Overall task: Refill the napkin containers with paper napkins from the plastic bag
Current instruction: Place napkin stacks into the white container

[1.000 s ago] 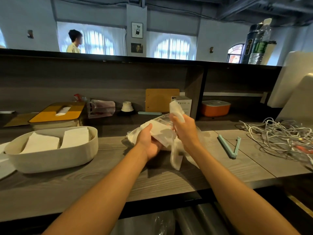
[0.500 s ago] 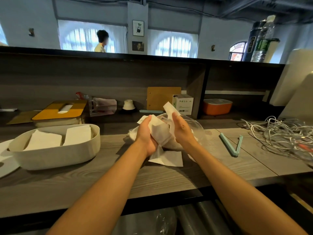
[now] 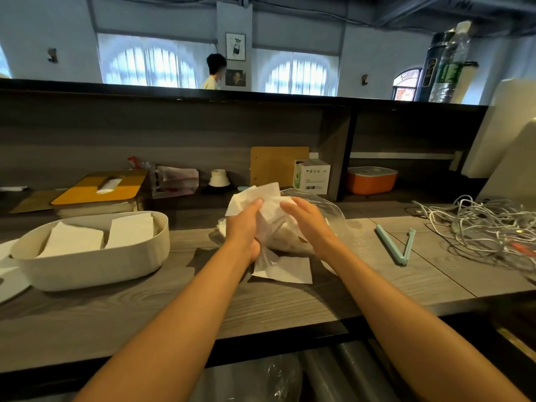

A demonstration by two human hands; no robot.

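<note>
Left hand (image 3: 243,227) grips a bunch of white paper napkins (image 3: 261,198) above the grey wood-grain worktop (image 3: 290,303), fingers curled round the wad, while the right hand (image 3: 307,224) lies with straight fingers against the clear plastic bag (image 3: 327,211) just beside it. How many napkins remain inside the bag cannot be made out, as the film is glossy and both hands cover most of it. One loose napkin (image 3: 287,269) lies flat on the worktop directly below the bag, its upper edge hidden under the left wrist. Well left of the bag stands a white oval napkin container (image 3: 95,264) holding two stacks of napkins, and a white piece at its left is cut off by the frame edge (possibly a lid; it cannot be told). Right of the bag rests a pale blue clip (image 3: 397,245) spread in a V, and beyond it a tangle of white cables (image 3: 478,224), blurred at the frame's edge. Behind the bag, a small white box (image 3: 311,177) stands under the shelf.
</note>
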